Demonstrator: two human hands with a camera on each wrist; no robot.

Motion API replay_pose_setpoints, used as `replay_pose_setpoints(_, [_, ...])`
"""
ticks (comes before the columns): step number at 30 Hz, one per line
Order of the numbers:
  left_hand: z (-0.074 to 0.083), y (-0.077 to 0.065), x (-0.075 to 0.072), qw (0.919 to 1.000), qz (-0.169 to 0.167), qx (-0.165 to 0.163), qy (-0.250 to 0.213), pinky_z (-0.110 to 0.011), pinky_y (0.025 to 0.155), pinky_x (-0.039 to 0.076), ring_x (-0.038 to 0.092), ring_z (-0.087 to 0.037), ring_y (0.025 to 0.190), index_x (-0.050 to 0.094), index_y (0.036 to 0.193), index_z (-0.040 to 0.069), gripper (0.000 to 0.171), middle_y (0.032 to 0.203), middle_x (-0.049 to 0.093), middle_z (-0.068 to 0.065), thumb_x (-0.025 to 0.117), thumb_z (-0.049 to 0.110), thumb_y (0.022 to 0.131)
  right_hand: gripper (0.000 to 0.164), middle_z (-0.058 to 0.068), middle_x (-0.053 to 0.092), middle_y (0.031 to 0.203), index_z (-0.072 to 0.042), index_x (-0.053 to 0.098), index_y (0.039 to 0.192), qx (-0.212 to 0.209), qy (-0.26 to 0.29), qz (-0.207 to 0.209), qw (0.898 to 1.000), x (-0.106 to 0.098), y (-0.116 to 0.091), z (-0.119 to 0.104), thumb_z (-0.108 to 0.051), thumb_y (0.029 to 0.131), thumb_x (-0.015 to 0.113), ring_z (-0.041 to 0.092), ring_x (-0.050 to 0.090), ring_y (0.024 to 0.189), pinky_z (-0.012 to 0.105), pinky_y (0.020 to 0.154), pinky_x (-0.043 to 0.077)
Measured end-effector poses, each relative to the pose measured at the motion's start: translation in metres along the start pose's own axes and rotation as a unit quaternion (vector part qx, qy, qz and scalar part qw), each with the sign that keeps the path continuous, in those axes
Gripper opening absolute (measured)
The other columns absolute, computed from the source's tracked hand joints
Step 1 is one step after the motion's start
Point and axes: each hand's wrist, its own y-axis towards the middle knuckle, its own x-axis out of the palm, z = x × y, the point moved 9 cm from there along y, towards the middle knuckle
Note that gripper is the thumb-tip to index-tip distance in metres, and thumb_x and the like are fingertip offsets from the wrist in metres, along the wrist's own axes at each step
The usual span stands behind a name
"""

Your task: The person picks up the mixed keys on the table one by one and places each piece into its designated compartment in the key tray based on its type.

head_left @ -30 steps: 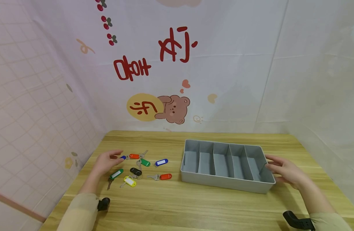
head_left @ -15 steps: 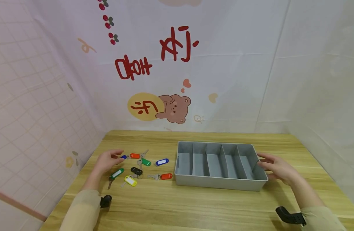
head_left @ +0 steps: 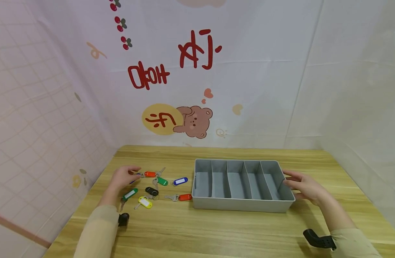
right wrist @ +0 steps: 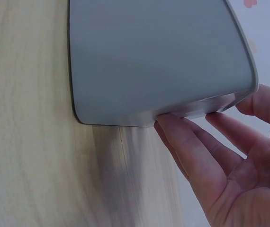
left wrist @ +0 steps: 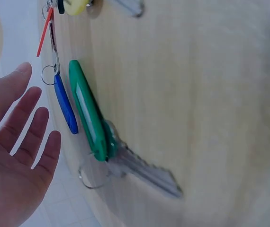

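Right hand (head_left: 305,186) sits at the right end of the grey divider tray (head_left: 242,205), fingers straight and loose, flat against the short end wall. In the right wrist view the fingertips (right wrist: 173,130) touch the tray's bottom corner where it meets the wooden table (head_left: 216,233). The tray is a bit right of center in the head view, five long compartments side by side, nothing in them as far as I can see.

Left hand (head_left: 124,176) is over at center-left, fingers relaxed and spread, right at the edge of a scatter of tagged keys. It's touching or nearly touching the blue-tag key (left wrist: 65,103) up by its fingertips, can't tell which. Just below the hand lies a green-tag key (head_left: 130,194). In the left wrist view the green tag has a white label window, no writing I can read.

Other keys between hand and tray: an orange tag (head_left: 149,174), another green tag (head_left: 162,181), a blue tag with white label (head_left: 180,181), a black fob (head_left: 151,191), a yellow tag (head_left: 145,202), and an orange-red tag (head_left: 185,197) lying just beside the tray's left end.

Backdrop has red lettering, upside down or mirrored, which I can't make out, plus a cartoon bear (head_left: 194,122) next to a yellow circle.
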Motion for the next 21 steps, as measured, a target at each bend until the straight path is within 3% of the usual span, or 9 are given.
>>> replay_pose_setpoints(21, [0.0045, 0.0107, 0.0078, 0.9992, -0.012, 0.003, 0.039, -0.049, 0.080, 0.051, 0.063, -0.029, 0.087, 0.074, 0.103, -0.003, 0.018, 0.095, 0.070, -0.014, 0.071, 0.004, 0.087, 0.070, 0.038, 0.038, 0.141, 0.010, 0.015, 0.153, -0.007, 0.013, -0.011, 1.000, 0.0029, 0.0014, -0.0007, -0.017, 0.102, 0.055, 0.022, 0.061, 0.107, 0.043, 0.079, 0.057])
